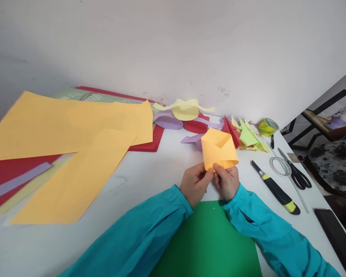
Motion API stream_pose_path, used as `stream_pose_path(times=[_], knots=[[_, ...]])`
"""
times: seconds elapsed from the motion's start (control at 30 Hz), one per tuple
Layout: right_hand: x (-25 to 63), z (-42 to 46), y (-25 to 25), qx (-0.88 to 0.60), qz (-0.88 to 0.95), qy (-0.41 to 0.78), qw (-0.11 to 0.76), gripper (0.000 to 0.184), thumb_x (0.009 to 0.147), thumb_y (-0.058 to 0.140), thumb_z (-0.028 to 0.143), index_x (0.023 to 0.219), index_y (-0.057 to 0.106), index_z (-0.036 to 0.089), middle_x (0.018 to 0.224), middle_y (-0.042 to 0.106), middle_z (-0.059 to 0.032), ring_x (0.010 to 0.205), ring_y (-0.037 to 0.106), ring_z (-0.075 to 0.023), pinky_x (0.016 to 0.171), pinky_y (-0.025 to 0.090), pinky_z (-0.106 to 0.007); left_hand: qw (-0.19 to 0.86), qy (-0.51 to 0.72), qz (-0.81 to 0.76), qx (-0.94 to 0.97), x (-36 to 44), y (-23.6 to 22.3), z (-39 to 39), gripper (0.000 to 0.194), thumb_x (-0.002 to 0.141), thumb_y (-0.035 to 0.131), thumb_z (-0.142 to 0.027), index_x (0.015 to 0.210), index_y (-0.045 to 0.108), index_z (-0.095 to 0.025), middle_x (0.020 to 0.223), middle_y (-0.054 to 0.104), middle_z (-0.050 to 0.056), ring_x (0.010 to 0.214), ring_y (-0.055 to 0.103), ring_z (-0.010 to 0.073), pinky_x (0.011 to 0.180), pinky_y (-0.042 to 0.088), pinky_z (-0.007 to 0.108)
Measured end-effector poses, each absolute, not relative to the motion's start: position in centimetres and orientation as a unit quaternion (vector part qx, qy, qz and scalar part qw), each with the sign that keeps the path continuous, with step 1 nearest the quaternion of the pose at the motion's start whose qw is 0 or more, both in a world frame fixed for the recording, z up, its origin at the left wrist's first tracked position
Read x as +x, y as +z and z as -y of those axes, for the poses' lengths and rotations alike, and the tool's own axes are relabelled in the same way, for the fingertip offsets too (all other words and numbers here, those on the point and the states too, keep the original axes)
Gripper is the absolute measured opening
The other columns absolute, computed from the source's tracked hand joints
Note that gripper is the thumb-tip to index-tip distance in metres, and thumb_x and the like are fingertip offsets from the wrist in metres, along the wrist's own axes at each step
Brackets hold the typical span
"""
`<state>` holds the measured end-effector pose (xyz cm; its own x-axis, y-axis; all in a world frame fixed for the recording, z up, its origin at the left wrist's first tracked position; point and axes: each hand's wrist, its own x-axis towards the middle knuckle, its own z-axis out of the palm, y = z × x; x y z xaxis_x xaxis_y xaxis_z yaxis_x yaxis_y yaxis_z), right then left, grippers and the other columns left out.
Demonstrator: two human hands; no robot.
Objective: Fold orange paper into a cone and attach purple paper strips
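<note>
1. Left hand [195, 185] and right hand [228, 181] pinched the lower edge of an orange paper piece [217, 144]; we saw it held over the white table [150, 173], bent round, one edge curled.
2. We judged that piece part-shaped; red folded paper [230, 132] and lime folded paper [247, 134] beyond looked done; large orange sheets [75, 123] at left remained unfolded.
3. We noted a green sheet [210, 238] between the forearms; cutter [279, 194] and scissors [299, 176] rightward; pale wall [173, 50] behind.

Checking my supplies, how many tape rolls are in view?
2: a yellow-green roll near the wall, and a white roll between the cutter and the scissors. Others could be hidden under the orange sheets.
</note>
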<state>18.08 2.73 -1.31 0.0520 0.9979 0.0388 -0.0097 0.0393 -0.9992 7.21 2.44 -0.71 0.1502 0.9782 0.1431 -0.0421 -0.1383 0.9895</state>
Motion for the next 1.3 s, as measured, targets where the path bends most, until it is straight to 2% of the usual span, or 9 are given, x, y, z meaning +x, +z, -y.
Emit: stream_pose_path(times=[0.1,0.3,0.53,0.83,1.03,1.3], knots=[[18.1,-2.7,-1.5,-0.506,0.485,0.468,0.538,0.050,0.078,0.050,0.033,0.031,0.038,0.019,0.027,0.031,0.0061,0.029,0.029,-0.0056,0.035,0.021,-0.022,0.507,0.503,-0.425,0.556,7.3,-0.9,-2.5,0.021,0.076,0.046,-0.027,0.056,0.047,-0.019,0.032,0.039,-0.009,0.029,0.037,0.0073,0.033,0.032,0.019],[18.2,-2.7,-2.4,-0.513,0.468,0.470,0.544,0.040,0.074,0.053,0.031,0.037,0.044,0.018,0.031,0.038,0.0056,0.030,0.031,-0.0060,0.033,0.020,-0.021,0.439,0.521,-0.445,0.582,7.0,-0.4,-2.2,0.021,0.073,0.045,-0.022,0.053,0.046,-0.019,0.034,0.041,-0.008,0.032,0.038,0.0072,0.035,0.032,0.019],[18.2,-2.8,-2.0,-0.505,0.487,0.463,0.542,0.051,0.078,0.050,0.035,0.031,0.038,0.019,0.027,0.032,0.0058,0.028,0.029,-0.0057,0.034,0.020,-0.022,0.477,0.501,-0.439,0.573,7.2,-0.6,-2.4,0.021,0.075,0.046,-0.026,0.055,0.048,-0.018,0.032,0.041,-0.008,0.030,0.037,0.0074,0.033,0.032,0.019],[18.4,-2.8,-2.8,-0.518,0.479,0.452,0.546,0.038,0.073,0.051,0.029,0.037,0.044,0.019,0.032,0.038,0.0053,0.030,0.031,-0.0066,0.032,0.020,-0.022,0.439,0.529,-0.441,0.577,6.9,-0.4,-2.3,0.021,0.070,0.045,-0.022,0.050,0.043,-0.019,0.033,0.041,-0.008,0.032,0.038,0.0073,0.035,0.032,0.019],[18.4,-2.7,-2.1,-0.514,0.511,0.434,0.535,0.041,0.073,0.048,0.024,0.033,0.040,0.019,0.029,0.034,0.0056,0.031,0.033,-0.0066,0.035,0.024,-0.021,0.487,0.515,-0.449,0.545,7.3,-1.1,-2.5,0.018,0.072,0.046,-0.023,0.055,0.045,-0.019,0.032,0.038,-0.009,0.029,0.038,0.0073,0.033,0.031,0.019],[18.2,-2.8,-2.1,-0.534,0.483,0.445,0.532,0.036,0.071,0.049,0.026,0.036,0.044,0.018,0.031,0.038,0.0052,0.029,0.032,-0.0062,0.033,0.022,-0.021,0.459,0.527,-0.453,0.554,7.2,-1.0,-2.4,0.017,0.072,0.044,-0.022,0.055,0.045,-0.019,0.033,0.041,-0.009,0.029,0.037,0.0070,0.032,0.030,0.019]])
